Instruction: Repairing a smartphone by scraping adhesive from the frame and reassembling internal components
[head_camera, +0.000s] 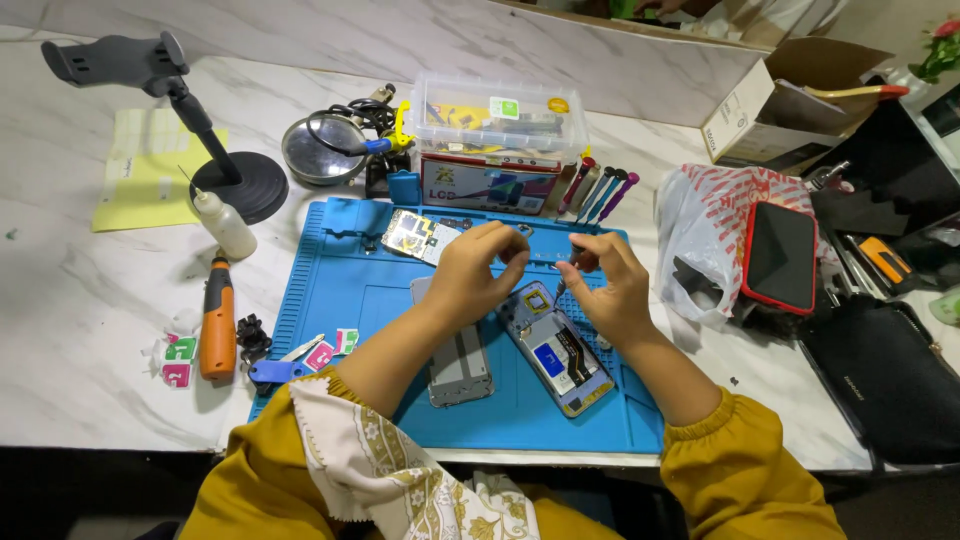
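Sleeves: mustard yellow, closest to my view, with a patterned cream scarf (400, 480) hanging between them.
Counter: white marble (90, 310); I see a blue work mat (340, 300) laid on it before me.
Far left: a yellow sheet of paper (135, 175), a black phone stand (215, 150) and a small white squeeze bottle (224, 224).
Left of mat: an orange-handled driver (217, 320) lies on the counter, with small stickers just beside it.
Mat, upper left: a loose circuit board (418, 236).
Left hand: my left hand (476, 270) hovers over the mat, fingers curled in towards the thumb; I cannot tell what it pinches.
Grey cover: a phone back panel (458, 365) lies flat under my left forearm.
Opened phone: it (555, 350) rests tilted on the mat, insides up, below and between both hands.
Right hand: my right hand (612, 285) pinches a thin tool (562, 284) whose tip points down at the opened phone.
Behind mat: a clear plastic parts box (498, 125) and a row of screwdrivers (598, 192).
Right: a red-and-white plastic bag (710, 230), a red-edged phone (780, 257) on it, then a black pouch (890, 380).
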